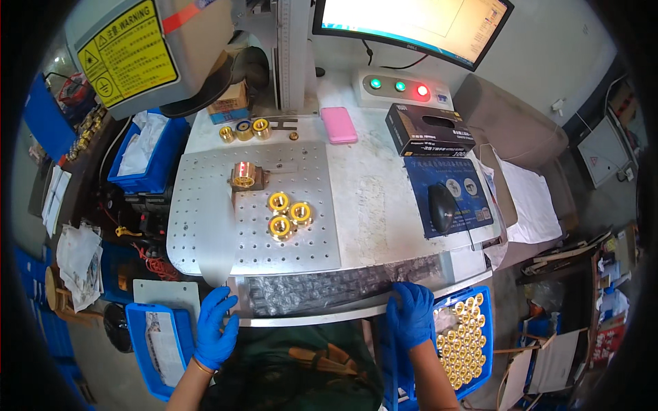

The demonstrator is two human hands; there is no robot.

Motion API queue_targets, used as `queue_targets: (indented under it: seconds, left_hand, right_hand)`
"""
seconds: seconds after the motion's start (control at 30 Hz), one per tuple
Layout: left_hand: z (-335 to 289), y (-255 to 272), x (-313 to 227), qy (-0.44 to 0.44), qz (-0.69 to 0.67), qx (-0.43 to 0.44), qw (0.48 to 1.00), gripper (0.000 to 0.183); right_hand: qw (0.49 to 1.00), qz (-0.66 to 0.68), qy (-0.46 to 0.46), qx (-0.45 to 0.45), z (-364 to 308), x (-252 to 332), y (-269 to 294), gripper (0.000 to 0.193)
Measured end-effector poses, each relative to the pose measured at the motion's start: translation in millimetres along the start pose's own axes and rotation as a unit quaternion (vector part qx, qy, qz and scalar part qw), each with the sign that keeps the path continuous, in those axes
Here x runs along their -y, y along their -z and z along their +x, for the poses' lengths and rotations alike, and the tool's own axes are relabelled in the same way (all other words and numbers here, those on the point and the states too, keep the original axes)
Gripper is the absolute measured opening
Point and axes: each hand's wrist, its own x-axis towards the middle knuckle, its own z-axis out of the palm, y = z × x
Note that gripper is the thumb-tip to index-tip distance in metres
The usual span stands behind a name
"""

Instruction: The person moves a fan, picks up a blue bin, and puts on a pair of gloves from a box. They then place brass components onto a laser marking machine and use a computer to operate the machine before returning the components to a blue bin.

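Note:
Both my hands wear blue gloves. My left hand [216, 327] hovers at the left end of the keyboard tray [343, 314], fingers apart and holding nothing. At the tray's right end, my right hand [411, 309] lies over the front edge beside a plastic-covered keyboard [336, 288], with its fingers loosely extended and nothing visible in them. On the perforated metal plate [199, 226], a brass threaded fitting [244, 175] sits on a small fixture block [258, 179]. Three more brass fittings [279, 226] stand clustered to its right and nearer me.
A blue bin [488, 370] of many brass fittings stands at right; another blue bin [140, 342] is at left. A marking machine head [147, 61] overhangs the plate. Behind are three fittings [244, 131], a pink case [339, 125], a glove box [430, 130] and a mouse [441, 209].

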Motion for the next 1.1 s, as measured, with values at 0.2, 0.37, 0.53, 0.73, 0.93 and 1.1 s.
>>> queue_targets:
  seconds: [0.2,0.37,0.53,0.73,0.93,1.1]
  left_hand:
    - [-1,2,8,0.023,-0.002,0.009,1.0,0.038]
    - [7,4,6,0.024,0.003,0.015,1.0,0.038]
    - [12,1,14,0.026,0.013,0.02,0.999,0.036]
    - [6,17,7,0.069,0.025,-0.021,0.997,0.033]
    - [4,-8,15,-0.012,0.016,-0.025,0.999,0.03]
    - [2,-14,10,-0.034,-0.002,-0.031,0.999,0.031]
  right_hand:
    - [1.0,0.009,-0.015,0.012,-3,-8,-2,0.038]
    - [1.0,0.008,-0.015,0.011,-1,-11,-1,0.041]
    - [0.999,0.023,-0.031,0.012,2,-11,-3,0.044]
    - [0.997,0.048,-0.044,0.038,6,-4,-10,0.048]
    - [0.998,0.019,-0.043,0.032,-15,-22,5,0.044]
    - [0.997,-0.023,-0.033,0.067,-19,-19,20,0.049]
